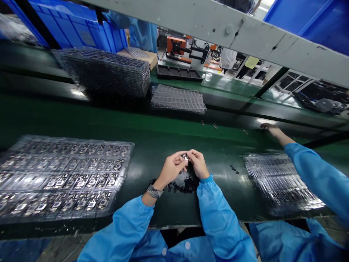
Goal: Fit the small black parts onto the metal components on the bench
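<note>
My left hand (171,169) and my right hand (198,163) meet over the dark green belt (152,134), fingers pinched together on a small metal component (185,157) held between them. Both arms wear blue sleeves, and a dark wristband sits on my left wrist. Beneath the hands lies a small pile of black parts (183,183). To my left a clear plastic tray (62,174) holds rows of small electronic parts.
A co-worker's hand (268,127) in a blue sleeve reaches onto the belt at right, above another clear tray (280,182). Stacked clear trays (109,71), a flatter stack (177,98), a black tray (178,72) and blue bins (76,25) stand beyond. A grey beam (218,25) crosses overhead.
</note>
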{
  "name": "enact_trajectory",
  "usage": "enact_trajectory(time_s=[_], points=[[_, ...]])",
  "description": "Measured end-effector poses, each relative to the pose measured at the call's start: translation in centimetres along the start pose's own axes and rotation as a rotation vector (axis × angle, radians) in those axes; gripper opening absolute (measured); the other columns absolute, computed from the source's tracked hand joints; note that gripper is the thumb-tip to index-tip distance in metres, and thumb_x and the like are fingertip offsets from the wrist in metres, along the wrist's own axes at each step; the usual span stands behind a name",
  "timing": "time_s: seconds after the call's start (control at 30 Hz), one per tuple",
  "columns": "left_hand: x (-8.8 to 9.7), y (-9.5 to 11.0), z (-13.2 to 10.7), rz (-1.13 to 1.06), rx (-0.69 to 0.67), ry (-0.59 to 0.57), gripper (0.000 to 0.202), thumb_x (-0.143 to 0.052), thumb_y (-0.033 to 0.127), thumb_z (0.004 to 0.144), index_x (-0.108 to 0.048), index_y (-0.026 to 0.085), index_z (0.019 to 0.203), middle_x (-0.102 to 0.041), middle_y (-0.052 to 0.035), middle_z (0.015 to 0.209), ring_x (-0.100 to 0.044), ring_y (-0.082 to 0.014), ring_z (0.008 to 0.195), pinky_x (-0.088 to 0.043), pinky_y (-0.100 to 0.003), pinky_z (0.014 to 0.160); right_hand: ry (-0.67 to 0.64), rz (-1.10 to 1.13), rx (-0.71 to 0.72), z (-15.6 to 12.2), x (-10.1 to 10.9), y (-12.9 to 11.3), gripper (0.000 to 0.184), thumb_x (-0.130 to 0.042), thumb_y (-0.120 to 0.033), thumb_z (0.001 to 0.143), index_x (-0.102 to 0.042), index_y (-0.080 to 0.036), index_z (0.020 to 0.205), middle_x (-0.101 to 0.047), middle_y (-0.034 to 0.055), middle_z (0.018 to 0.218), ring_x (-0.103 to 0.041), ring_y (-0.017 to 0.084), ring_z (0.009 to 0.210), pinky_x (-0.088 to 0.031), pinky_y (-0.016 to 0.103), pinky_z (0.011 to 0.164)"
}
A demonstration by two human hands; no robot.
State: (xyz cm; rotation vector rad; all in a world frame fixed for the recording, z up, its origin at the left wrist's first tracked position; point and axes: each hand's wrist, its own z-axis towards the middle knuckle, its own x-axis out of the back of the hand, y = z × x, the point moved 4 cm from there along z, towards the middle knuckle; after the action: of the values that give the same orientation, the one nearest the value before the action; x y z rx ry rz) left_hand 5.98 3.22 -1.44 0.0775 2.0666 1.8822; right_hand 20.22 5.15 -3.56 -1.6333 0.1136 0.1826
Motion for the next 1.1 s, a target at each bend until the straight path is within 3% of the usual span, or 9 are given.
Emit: enact_trajectory(time_s=[0.2,0.3,0.43,0.57,0.7,0.8,0.87,0.97,1.1], points=[[-0.1,-0.4,0.3,-0.072,0.013,-0.004,0.055,-0.078,0.039,0.079,-0.064,0.010,0.125,-0.066,0.0003,0.072,-0.067,-0.0144,0.056,-0.048,-0.024,0.054,-0.004,-0.007,-0.015,0.0,0.3,-0.2,0.039,-0.081,-0.055,0.079,-0.067,-0.020,0.069,-0.063,-0.0009,0.066,-0.056,0.014,0.059,-0.048,0.026,0.060],[0.0,0.3,-0.1,-0.158,0.028,0.009,0.062,-0.080,0.043,0.077,-0.061,0.009,0.125,-0.068,-0.0012,0.073,-0.064,-0.0134,0.051,-0.046,-0.023,0.051,-0.024,0.039,-0.022,0.1,0.7,-0.4,0.041,-0.076,-0.059,0.083,-0.069,-0.020,0.074,-0.067,0.0017,0.069,-0.061,0.015,0.061,-0.051,0.028,0.061],[1.7,3.3,-4.4,-0.150,0.061,0.129,0.063,-0.080,0.047,0.079,-0.060,0.012,0.127,-0.071,-0.0026,0.075,-0.056,-0.0089,0.041,-0.034,-0.020,0.042,0.008,0.011,-0.035,0.6,1.5,-0.1,0.041,-0.080,-0.057,0.080,-0.070,-0.017,0.075,-0.072,0.0062,0.074,-0.065,0.017,0.064,-0.054,0.029,0.061],[5.9,7.1,-12.0,0.140,0.107,0.227,0.044,-0.078,0.048,0.082,-0.067,0.014,0.108,-0.074,-0.0056,0.077,-0.060,-0.0114,0.045,-0.041,-0.022,0.044,-0.001,-0.036,-0.026,0.8,1.7,0.3,0.043,-0.082,-0.056,0.077,-0.070,-0.015,0.075,-0.072,0.0074,0.074,-0.065,0.016,0.064,-0.055,0.028,0.061],[14.0,9.2,-16.3,0.440,0.181,0.461,0.042,-0.081,0.051,0.073,-0.070,0.015,0.090,-0.074,-0.0053,0.069,-0.058,-0.0128,0.047,-0.044,-0.023,0.046,-0.014,-0.034,-0.021,1.0,1.7,0.6,0.046,-0.082,-0.058,0.076,-0.069,-0.014,0.076,-0.073,0.0083,0.074,-0.066,0.016,0.063,-0.054,0.027,0.059],[19.9,8.9,-16.2,0.590,0.198,0.595,0.046,-0.081,0.056,0.064,-0.067,0.015,0.079,-0.070,-0.0037,0.062,-0.050,-0.0116,0.042,-0.037,-0.022,0.042,-0.015,-0.047,-0.016,1.1,1.6,0.8,0.048,-0.082,-0.060,0.073,-0.069,-0.014,0.076,-0.073,0.0087,0.072,-0.065,0.016,0.061,-0.053,0.027,0.057],[22.5,8.2,-15.1,0.648,0.215,0.611,0.047,-0.078,0.059,0.063,-0.065,0.016,0.075,-0.068,-0.0031,0.058,-0.045,-0.0110,0.039,-0.033,-0.023,0.040,-0.012,-0.048,-0.011,1.2,1.6,0.8,0.049,-0.082,-0.061,0.072,-0.069,-0.014,0.076,-0.072,0.0085,0.071,-0.065,0.016,0.060,-0.053,0.027,0.057],[24.3,7.2,-12.8,0.691,0.243,0.576,0.043,-0.073,0.059,0.065,-0.062,0.018,0.071,-0.067,-0.0028,0.057,-0.045,-0.0123,0.039,-0.032,-0.024,0.042,-0.003,-0.033,-0.009,1.3,1.6,0.8,0.051,-0.083,-0.062,0.070,-0.069,-0.013,0.077,-0.072,0.0081,0.071,-0.065,0.016,0.059,-0.054,0.028,0.056],[24.7,7.3,-10.0,0.829,0.188,0.597,0.032,-0.070,0.050,0.066,-0.062,0.019,0.063,-0.064,-0.0028,0.054,-0.055,-0.0169,0.051,-0.039,-0.025,0.052,-0.008,-0.015,-0.002,1.4,1.6,0.9,0.052,-0.082,-0.063,0.070,-0.068,-0.013,0.077,-0.072,0.0081,0.070,-0.065,0.016,0.059,-0.054,0.028,0.057]])
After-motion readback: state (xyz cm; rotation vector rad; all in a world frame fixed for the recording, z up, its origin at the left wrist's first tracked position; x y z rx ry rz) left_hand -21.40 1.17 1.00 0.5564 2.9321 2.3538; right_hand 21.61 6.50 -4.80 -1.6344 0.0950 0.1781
